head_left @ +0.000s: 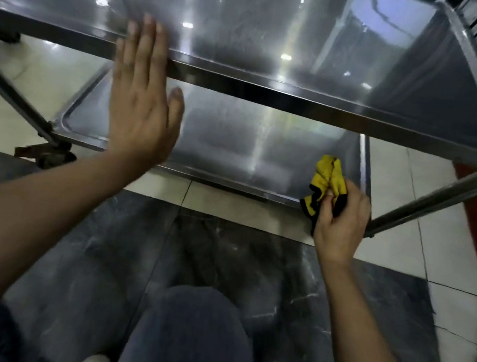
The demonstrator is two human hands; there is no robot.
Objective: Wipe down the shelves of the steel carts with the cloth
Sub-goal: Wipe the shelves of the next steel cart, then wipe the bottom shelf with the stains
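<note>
two steel shelves [274,19] [235,140], one yellow cloth [325,182], two hands [143,100] [340,218]

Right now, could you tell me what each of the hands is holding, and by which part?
The right hand grips the bunched yellow cloth by its lower end. The left hand holds nothing, fingers straight over the upper shelf rim.

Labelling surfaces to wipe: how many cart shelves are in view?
2: the upper shelf under the left hand, and the lower shelf beside the cloth. Others may lie out of frame.
</note>
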